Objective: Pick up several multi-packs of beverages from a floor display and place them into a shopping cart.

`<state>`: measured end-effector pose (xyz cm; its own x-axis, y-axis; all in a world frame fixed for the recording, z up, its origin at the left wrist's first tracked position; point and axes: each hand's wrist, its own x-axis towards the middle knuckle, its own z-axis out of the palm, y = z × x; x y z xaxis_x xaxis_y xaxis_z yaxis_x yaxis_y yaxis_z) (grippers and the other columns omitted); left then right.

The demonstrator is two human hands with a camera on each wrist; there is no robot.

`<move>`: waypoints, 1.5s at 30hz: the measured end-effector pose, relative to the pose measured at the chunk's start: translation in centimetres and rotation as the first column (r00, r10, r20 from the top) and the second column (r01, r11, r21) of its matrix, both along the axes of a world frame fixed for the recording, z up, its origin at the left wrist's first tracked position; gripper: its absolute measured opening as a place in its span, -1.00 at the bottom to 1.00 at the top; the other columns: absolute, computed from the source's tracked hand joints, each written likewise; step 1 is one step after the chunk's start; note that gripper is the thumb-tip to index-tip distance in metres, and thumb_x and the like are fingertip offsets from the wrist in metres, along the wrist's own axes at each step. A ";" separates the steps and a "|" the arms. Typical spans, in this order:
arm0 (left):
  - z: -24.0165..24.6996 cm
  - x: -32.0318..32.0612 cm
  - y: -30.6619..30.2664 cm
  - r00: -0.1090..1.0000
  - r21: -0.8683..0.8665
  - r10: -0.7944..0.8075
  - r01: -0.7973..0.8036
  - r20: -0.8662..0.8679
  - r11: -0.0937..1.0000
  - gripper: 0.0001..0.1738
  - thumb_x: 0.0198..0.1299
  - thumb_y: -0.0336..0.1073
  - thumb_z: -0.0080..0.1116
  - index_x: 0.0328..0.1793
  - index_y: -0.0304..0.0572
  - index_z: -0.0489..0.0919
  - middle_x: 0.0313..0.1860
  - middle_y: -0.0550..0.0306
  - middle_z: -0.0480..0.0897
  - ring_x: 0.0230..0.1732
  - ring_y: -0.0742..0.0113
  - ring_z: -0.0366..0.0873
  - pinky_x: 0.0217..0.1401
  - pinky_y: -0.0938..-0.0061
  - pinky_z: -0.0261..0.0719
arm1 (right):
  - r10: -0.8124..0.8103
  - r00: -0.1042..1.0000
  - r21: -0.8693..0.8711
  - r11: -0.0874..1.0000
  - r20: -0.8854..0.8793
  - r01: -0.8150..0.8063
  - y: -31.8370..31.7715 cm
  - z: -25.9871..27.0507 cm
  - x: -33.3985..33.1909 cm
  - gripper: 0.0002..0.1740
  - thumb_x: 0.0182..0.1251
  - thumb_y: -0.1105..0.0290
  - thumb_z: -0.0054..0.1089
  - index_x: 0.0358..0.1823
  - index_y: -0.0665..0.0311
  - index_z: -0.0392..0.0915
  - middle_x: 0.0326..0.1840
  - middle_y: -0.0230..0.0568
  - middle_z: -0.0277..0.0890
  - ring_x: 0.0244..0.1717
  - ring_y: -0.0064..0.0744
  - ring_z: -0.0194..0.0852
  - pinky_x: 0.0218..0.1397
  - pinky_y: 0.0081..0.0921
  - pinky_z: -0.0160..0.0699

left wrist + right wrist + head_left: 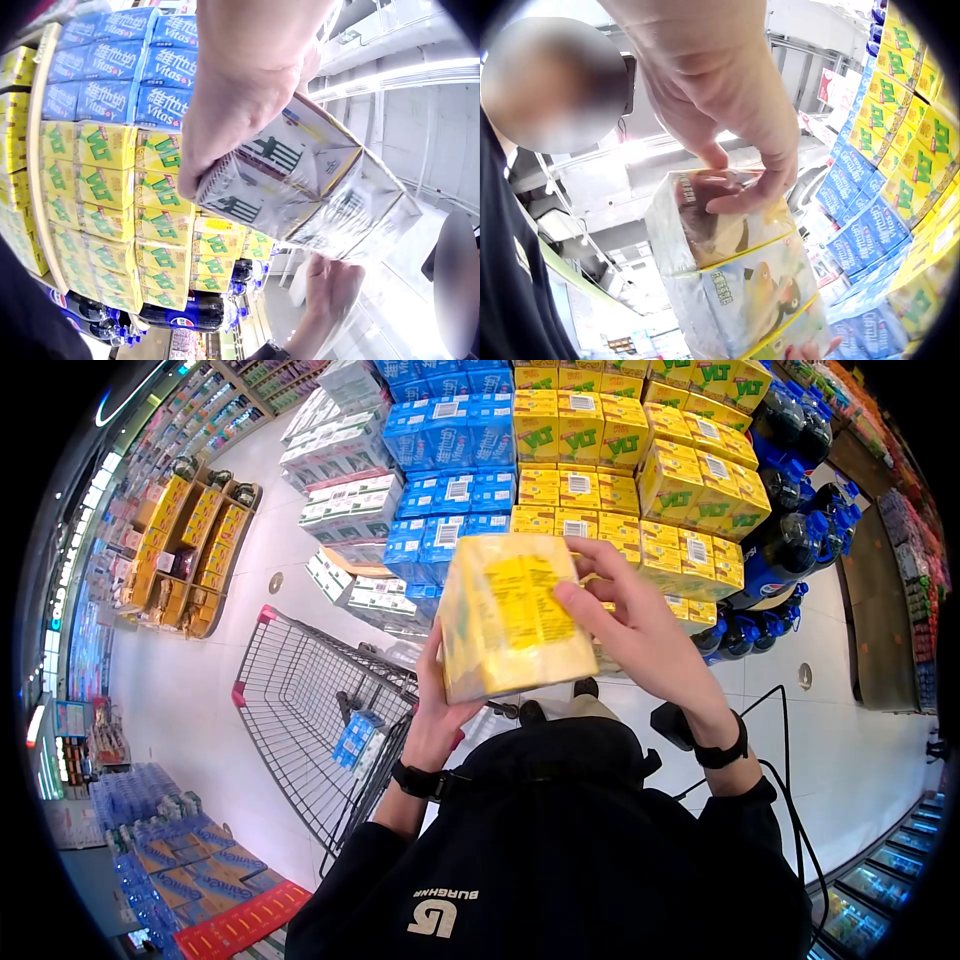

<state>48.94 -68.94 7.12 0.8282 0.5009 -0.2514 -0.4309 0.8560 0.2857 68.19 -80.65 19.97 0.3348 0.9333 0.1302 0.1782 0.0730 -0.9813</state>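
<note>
A plastic-wrapped pack of drink cartons (515,650), pale with a bright yellow printed panel, is held in front of the chest. My left hand (437,695) grips it along its left side and lower corner in the head view. On the opposite side my right hand (640,630) holds the upper edge, thumb on the printed face. Up close in the right wrist view, that hand's fingers (757,196) lie over the pack's end, and penguin pictures show on the wrap. The left palm is hidden behind the pack.
Stacked yellow VLT packs (700,490) and blue Vitasoy packs (450,430) stand ahead, with dark Pepsi bottles (785,550) to their right. A shopping cart (300,690) is at the left, a blue pack (357,738) inside. Black cables (785,760) hang by the right arm.
</note>
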 end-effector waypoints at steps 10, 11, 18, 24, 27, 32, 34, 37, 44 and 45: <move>1.2 -0.2 1.8 0.898 0.230 0.093 0.010 -0.429 0.973 -0.50 0.41 -0.13 0.09 0.35 -0.27 0.44 0.19 0.01 0.65 0.12 0.17 0.67 0.18 0.25 0.65 | -0.064 0.998 -0.347 0.935 0.018 0.066 -0.6 -6.9 2.7 0.00 0.39 -0.31 0.00 0.51 0.44 0.08 0.22 0.14 0.50 0.25 -0.13 0.51 0.25 -0.38 0.46; 1.6 -0.4 1.8 0.872 0.279 0.090 0.055 -0.481 0.959 -0.48 0.38 -0.09 0.13 0.34 -0.25 0.45 0.20 0.05 0.63 0.16 0.25 0.64 0.20 0.31 0.59 | -0.071 0.996 -0.355 0.934 -0.050 0.049 -0.8 -7.0 2.6 0.01 0.37 -0.32 0.01 0.51 0.42 0.08 0.25 0.09 0.49 0.25 -0.14 0.50 0.24 -0.37 0.48; 2.4 -0.6 3.4 0.864 0.459 0.081 0.182 -0.497 0.870 -0.35 0.35 0.13 0.11 0.42 -0.08 0.38 0.30 0.22 0.53 0.31 0.38 0.48 0.31 0.41 0.40 | -0.236 0.740 -0.406 0.912 -0.630 -0.055 -0.7 -9.1 4.1 -0.21 0.32 -0.20 0.15 0.36 0.26 0.35 0.21 -0.20 0.55 0.18 -0.41 0.55 0.17 -0.39 0.56; 4.7 0.8 4.3 0.791 0.566 0.087 0.352 -0.606 0.745 -0.11 0.39 0.45 -0.29 0.58 -0.03 0.20 0.33 0.11 0.51 0.17 0.34 0.58 0.04 0.39 0.63 | -0.193 0.623 -0.341 0.932 -0.758 -0.126 0.5 -9.6 5.3 -0.16 0.35 -0.26 0.08 0.43 0.23 0.33 0.33 -0.14 0.47 0.22 -0.29 0.54 0.23 -0.26 0.54; 5.6 0.8 4.5 0.679 0.590 0.130 0.508 -0.723 0.627 -0.03 0.37 0.51 -0.47 0.52 -0.15 0.28 0.06 -0.05 0.65 -0.17 0.30 0.69 -0.36 0.48 0.68 | -0.179 0.625 -0.371 0.909 -0.760 -0.189 0.8 -10.0 5.9 -0.12 0.34 -0.30 0.04 0.45 0.22 0.30 0.37 -0.08 0.42 0.22 -0.19 0.53 0.11 -0.11 0.60; 3.9 0.4 5.8 0.597 0.572 0.152 0.617 -0.788 0.541 0.09 0.32 0.57 -0.60 0.39 -0.29 0.43 -0.44 -0.12 0.69 -0.59 0.26 0.63 -0.57 0.56 0.62 | -0.138 0.606 -0.395 0.864 -0.783 -0.313 0.8 -10.4 6.4 -0.10 0.33 -0.34 -0.07 0.47 0.20 0.26 0.35 0.00 0.41 0.17 -0.03 0.56 -0.23 0.14 0.72; 3.3 0.3 6.0 0.602 0.572 0.138 0.626 -0.786 0.529 0.09 0.31 0.58 -0.60 0.40 -0.29 0.42 -0.40 -0.13 0.69 -0.57 0.27 0.64 -0.55 0.55 0.64 | -0.145 0.610 -0.410 0.854 -0.779 -0.321 0.7 -10.6 6.4 -0.10 0.33 -0.33 -0.10 0.49 0.18 0.24 0.34 -0.01 0.41 0.16 -0.01 0.57 -0.23 0.11 0.73; 2.9 0.3 6.2 0.621 0.555 0.084 0.622 -0.779 0.552 0.07 0.32 0.57 -0.59 0.45 -0.27 0.36 -0.25 -0.14 0.69 -0.43 0.26 0.68 -0.50 0.50 0.67 | -0.147 0.609 -0.402 0.863 -0.780 -0.307 0.7 -10.5 6.2 -0.15 0.33 -0.29 -0.06 0.46 0.16 0.28 0.31 -0.02 0.44 0.16 -0.04 0.57 -0.19 0.04 0.74; 1.8 -0.6 5.9 0.805 0.496 -0.095 0.448 -0.585 0.744 -0.18 0.41 0.24 -0.11 0.61 -0.08 0.07 0.35 0.03 0.45 0.10 0.20 0.61 -0.38 0.34 0.70 | -0.128 0.853 -0.350 0.934 -0.506 -0.067 -0.3 -9.3 4.7 -0.18 0.27 -0.03 0.23 0.47 0.07 0.10 0.41 -0.14 0.29 0.33 -0.33 0.41 0.19 -0.29 0.54; 1.6 -0.8 5.8 0.857 0.540 -0.071 0.384 -0.511 0.749 -0.21 0.40 0.10 0.00 0.62 -0.05 0.06 0.37 0.04 0.44 0.09 0.22 0.61 -0.41 0.33 0.67 | -0.095 0.851 -0.335 0.937 -0.516 -0.098 -0.5 -8.3 4.5 -0.05 0.23 0.07 0.31 0.52 0.10 -0.06 0.45 -0.14 0.20 0.40 -0.33 0.30 0.30 -0.32 0.40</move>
